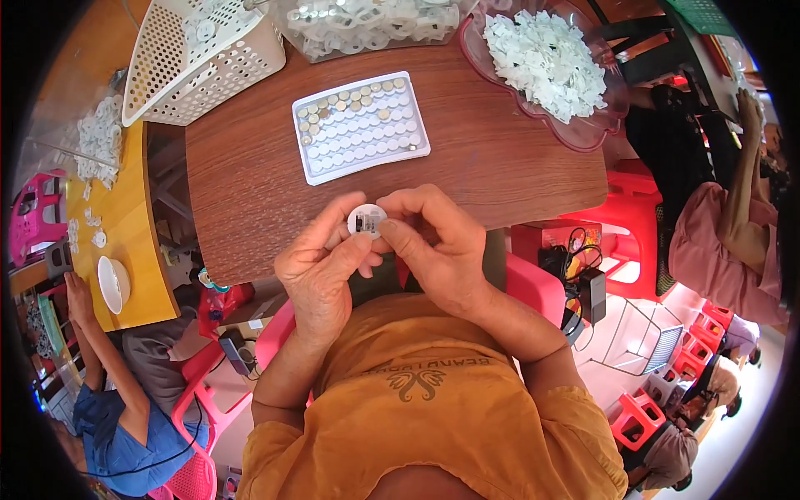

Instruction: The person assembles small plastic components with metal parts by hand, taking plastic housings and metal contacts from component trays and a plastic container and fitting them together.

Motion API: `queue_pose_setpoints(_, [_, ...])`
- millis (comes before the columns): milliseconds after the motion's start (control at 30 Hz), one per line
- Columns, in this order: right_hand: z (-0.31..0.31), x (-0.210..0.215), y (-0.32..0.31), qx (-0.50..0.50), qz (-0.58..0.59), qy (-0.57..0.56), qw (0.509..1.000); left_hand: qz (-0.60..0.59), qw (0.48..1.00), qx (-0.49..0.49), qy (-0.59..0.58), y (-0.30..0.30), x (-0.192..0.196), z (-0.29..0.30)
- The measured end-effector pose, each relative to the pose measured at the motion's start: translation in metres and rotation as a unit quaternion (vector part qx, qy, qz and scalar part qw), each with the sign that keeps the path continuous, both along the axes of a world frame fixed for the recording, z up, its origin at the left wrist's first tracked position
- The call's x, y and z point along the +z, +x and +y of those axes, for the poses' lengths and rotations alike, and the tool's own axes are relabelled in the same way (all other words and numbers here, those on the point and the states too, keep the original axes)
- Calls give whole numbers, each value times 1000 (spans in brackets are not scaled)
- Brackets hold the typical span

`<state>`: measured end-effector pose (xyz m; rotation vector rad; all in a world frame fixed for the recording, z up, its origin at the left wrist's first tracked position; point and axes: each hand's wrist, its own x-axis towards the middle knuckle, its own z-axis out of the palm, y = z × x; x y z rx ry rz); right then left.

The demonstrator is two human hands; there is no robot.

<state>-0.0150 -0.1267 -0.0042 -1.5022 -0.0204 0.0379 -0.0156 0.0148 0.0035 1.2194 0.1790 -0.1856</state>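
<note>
The white tray (358, 156), partly filled with small round metallic pieces (356, 96), rests on the brown desk (242, 167). On the tray's near side, the left hand (321, 260) holds a round white disc (365, 217) between thumb and fingers; the right hand (446, 254) pinches the disc's right edge. A perforated basket (221, 79) stands left of the tray, a scalloped bowl (615, 98) right.

A head-worn fisheye looks down at the table (492, 179), seemingly near.

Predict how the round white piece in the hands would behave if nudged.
The round white piece would probably shift easily, looking small and light. Its circular outline might let it roll on edge. Dark details on its face might be fragile.
</note>
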Motion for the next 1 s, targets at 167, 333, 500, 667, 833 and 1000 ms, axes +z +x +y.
queue_pose_setpoints(167, [4,1,6,-50,67,130,988,-179,964,29,195,-7,-13,-2])
queue_pose_setpoints(333, [4,1,3,-43,68,97,992,-388,817,-19,426,5,-8,4])
queue_pose_setpoints(500, [7,-10,1,-75,-4,32,997,-464,727,-27,506,15,-7,2])
queue_pose_setpoints(667, [4,-7,-5,-69,30,28,997,-444,748,-114,481,23,0,12])
queue_pose_setpoints(833, [5,-14,-3,-80,-36,26,996,-479,695,-124,521,24,8,13])
queue_pose_setpoints(1000, [7,-18,-7,-66,-28,24,997,-443,735,-164,486,30,10,17])
